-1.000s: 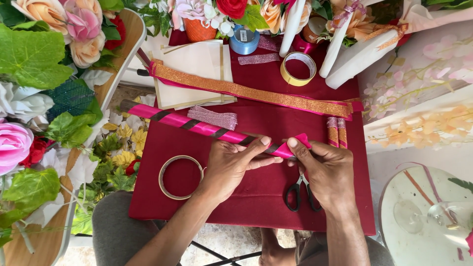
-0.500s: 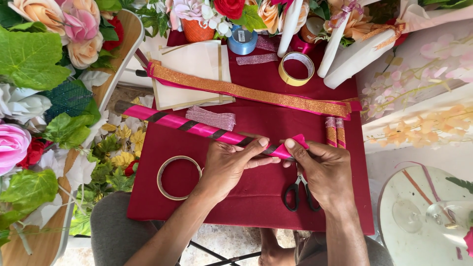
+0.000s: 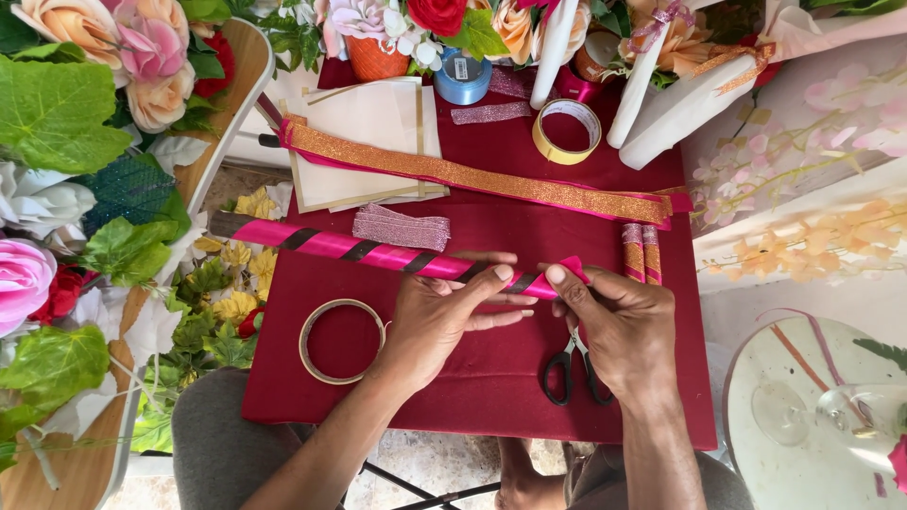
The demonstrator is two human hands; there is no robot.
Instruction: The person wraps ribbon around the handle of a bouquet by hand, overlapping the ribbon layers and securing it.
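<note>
The left hand (image 3: 439, 316) has its thumb and fingers closed around a long stick wrapped in pink ribbon (image 3: 378, 255), the thumb tip lying on top near the stick's right end. The right hand (image 3: 624, 326) pinches that same end between thumb and forefinger, where a loose flap of pink ribbon (image 3: 573, 268) sticks up. The very tip of the stick is hidden under both thumbs, and the palms cover the wrap beneath them.

The stick lies at the middle of the frame, its long axis running from middle left down to the right, with dark bands showing between the pink turns. Its left end passes off the maroon cloth (image 3: 472, 397) and is hard to make out against the yellow leaves.

Black-handled scissors (image 3: 570, 370) lie just below the right hand, their blades covered by it. A tape ring (image 3: 342, 341) sits to the left of the left wrist. Above the stick are a folded piece of pink glitter ribbon (image 3: 402, 228) and a long orange glitter ribbon (image 3: 472, 177). A yellow tape roll (image 3: 567, 131) sits toward the upper middle. Artificial flowers (image 3: 113, 57) are cut off by the upper left edge.
</note>
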